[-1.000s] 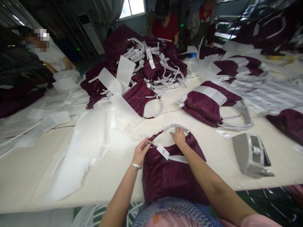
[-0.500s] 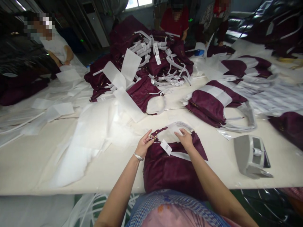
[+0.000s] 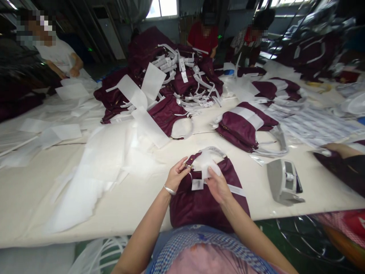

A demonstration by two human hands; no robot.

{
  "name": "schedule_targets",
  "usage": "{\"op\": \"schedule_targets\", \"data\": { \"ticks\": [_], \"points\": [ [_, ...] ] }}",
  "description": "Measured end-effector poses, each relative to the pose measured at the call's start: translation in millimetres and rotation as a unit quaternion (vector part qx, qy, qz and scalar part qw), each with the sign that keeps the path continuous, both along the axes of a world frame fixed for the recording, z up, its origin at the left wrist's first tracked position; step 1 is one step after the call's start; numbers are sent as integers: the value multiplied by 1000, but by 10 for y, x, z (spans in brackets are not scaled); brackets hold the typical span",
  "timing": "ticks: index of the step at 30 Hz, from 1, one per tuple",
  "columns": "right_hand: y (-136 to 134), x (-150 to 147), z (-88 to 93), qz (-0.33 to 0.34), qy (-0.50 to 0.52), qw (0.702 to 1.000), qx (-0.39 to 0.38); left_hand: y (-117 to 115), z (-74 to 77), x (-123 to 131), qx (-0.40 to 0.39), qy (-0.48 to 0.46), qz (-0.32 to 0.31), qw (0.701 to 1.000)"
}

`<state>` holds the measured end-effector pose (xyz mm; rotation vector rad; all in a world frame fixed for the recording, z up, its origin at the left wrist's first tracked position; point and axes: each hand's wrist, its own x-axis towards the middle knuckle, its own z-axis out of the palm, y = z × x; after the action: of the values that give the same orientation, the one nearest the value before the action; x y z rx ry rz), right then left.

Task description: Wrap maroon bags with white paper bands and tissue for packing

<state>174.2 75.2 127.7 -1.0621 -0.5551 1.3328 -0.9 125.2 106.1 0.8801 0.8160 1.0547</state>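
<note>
A burgundy handbag (image 3: 205, 209) lies in front of me at the table's near edge, its wrapped handle arching away from me. My left hand (image 3: 177, 176) is closed on the handle strap (image 3: 192, 160) at its gold buckle, at the bag's upper left. Between the thumb and fingers of my right hand (image 3: 219, 186) is a small translucent white wrapping sheet (image 3: 209, 163), held against the strap. Just below the sheet hangs a white tag (image 3: 197, 185). Part of the bag's top is hidden behind my right hand.
A grey-white tape dispenser (image 3: 281, 180) stands to the right. White sheets (image 3: 88, 171) lie at left. Beyond are another burgundy bag (image 3: 245, 125) and a heap of bags (image 3: 182, 76). A co-worker's arm (image 3: 342, 150) reaches in from the right; other people stand behind the table.
My right hand has brought the white sheet left and towards me, nearer the buckle. The tag has swung lower. A co-worker's arm has entered at right, and the view has shifted right.
</note>
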Motion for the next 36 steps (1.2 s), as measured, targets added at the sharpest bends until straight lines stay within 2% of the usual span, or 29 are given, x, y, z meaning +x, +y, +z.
{"op": "schedule_targets", "data": {
  "ticks": [2,3,5,7,9,10,12,14,16,19,21,23,25,27,30,34,36],
  "points": [
    [-20,12,-78,-25,57,998,-32,-4,-11,-21,4,0,18,1000],
    [-33,56,-109,-30,36,998,-45,-2,-3,-40,7,1,25,1000],
    [-75,202,-126,-35,-101,993,-57,4,42,-80,16,5,33,999],
    [-124,372,-74,-34,-304,952,-33,1,120,-105,28,13,31,999],
    [-154,496,33,-15,-469,883,11,-14,210,-100,43,21,24,999],
    [-154,523,97,2,-517,856,29,-25,253,-85,52,24,19,998],
    [-116,498,218,39,-548,834,52,-49,322,-37,71,31,8,997],
    [-33,391,307,67,-518,848,92,-70,366,23,93,38,-7,995],
    [73,253,353,85,-451,879,130,-83,389,76,115,49,-17,992],
    [211,93,372,107,-349,924,117,-90,409,112,135,67,-12,988],
    [259,45,375,108,-335,930,109,-91,430,99,142,76,-5,987],
    [271,34,373,102,-359,919,124,-95,462,68,147,78,-5,986],
    [266,46,363,120,-392,900,149,-102,496,32,149,75,-3,986],
    [267,77,348,172,-419,875,174,-113,520,7,143,68,-2,987],
    [306,160,362,230,-481,821,204,-134,521,0,131,63,-16,989],
    [385,304,537,248,-583,732,250,-151,492,23,132,73,-13,988],
    [404,364,653,265,-605,703,262,-150,490,31,130,77,-2,989]
  ]
}}
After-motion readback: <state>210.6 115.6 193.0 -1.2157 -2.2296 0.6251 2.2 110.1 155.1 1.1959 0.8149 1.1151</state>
